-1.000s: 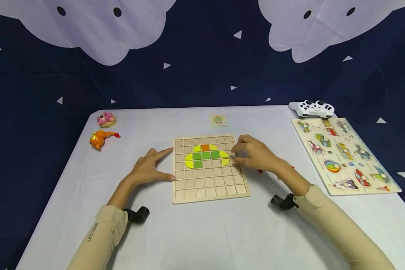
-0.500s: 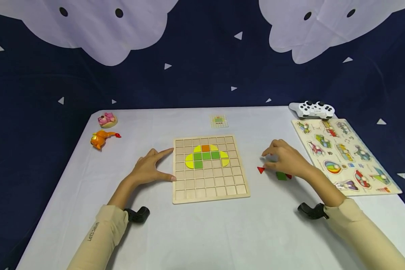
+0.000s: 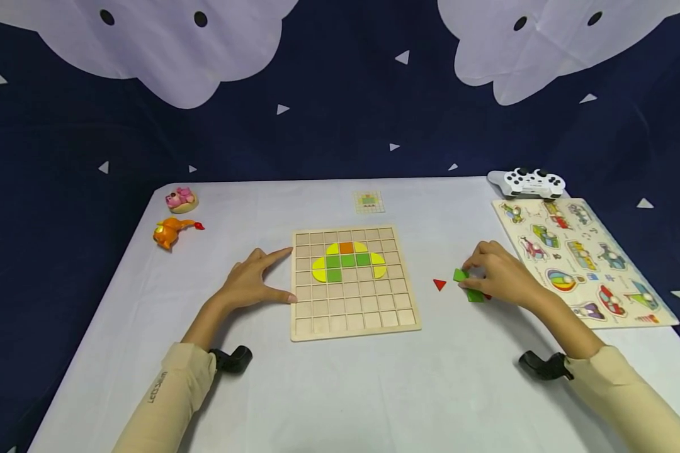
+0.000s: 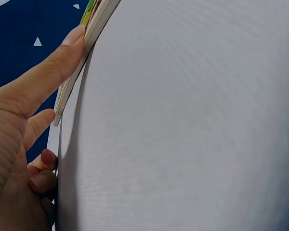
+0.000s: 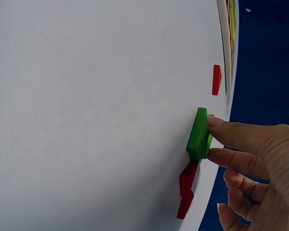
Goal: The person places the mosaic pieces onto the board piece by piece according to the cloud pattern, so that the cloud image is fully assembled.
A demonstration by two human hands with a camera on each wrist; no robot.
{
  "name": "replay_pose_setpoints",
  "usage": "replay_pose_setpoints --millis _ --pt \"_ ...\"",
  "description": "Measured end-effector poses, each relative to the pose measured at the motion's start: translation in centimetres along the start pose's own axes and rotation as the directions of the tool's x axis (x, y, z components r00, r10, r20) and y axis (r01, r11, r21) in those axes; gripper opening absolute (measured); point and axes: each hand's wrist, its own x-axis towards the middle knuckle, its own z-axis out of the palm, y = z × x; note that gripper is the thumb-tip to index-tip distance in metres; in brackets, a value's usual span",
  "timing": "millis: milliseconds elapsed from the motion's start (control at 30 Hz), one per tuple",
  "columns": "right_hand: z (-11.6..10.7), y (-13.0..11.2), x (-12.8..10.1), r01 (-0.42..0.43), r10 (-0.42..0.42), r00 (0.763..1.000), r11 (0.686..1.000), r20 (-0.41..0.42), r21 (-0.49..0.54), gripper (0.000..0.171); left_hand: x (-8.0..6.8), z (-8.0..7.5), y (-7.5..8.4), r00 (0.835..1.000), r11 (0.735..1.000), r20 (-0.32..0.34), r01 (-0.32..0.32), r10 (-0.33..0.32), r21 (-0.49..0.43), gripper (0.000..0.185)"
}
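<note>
The right hand [image 3: 501,277] pinches a small green wooden square tile [image 5: 200,134] by its edges; it looks light, rigid and thin. The left hand [image 3: 249,283] rests with relaxed fingers against the wooden grid board [image 3: 354,314].

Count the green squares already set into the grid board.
4. Three sit side by side in one row of the grid board, under the orange square: left square, middle square, right square. The fourth square lies directly below the left one. None looks hidden.
</note>
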Motion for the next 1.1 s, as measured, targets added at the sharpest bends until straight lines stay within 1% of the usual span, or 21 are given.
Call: replay_pose_setpoints --millis 200,400,533,633,833,1100 --pt "0.2 0.4 0.0 0.004 -0.004 1.000 1.000 -0.002 0.010 0.022 0.0 0.0 0.0 1.000 1.000 0.001 -0.005 0.005 -0.001 0.106" --pt "0.3 0.4 0.7 0.048 -0.049 0.998 0.999 -0.033 -0.026 0.020 0.1 -0.1 0.1 1.000 1.000 -0.003 -0.008 0.008 -0.002 0.106" --pt "0.3 0.1 1.1 0.063 -0.063 0.997 0.998 -0.050 -0.020 0.020 0.2 -0.1 0.2 1.000 1.000 -0.007 -0.004 0.004 0.003 0.106" --pt "0.4 -0.4 1.5 0.068 -0.067 0.996 0.998 -0.061 0.005 0.019 0.2 -0.1 0.2 1.000 1.000 -0.002 0.000 0.000 0.002 0.106" --pt "0.7 -2.2 2.7 0.120 -0.118 0.990 0.992 -0.082 0.027 0.017 0.1 0.0 0.2 1.000 1.000 0.000 0.000 0.000 0.000 0.106" --pt "1.2 -4.9 4.4 0.152 -0.149 0.988 0.987 -0.049 0.056 0.018 0.0 -0.1 0.1 1.000 1.000 -0.004 0.003 -0.003 0.006 0.105"
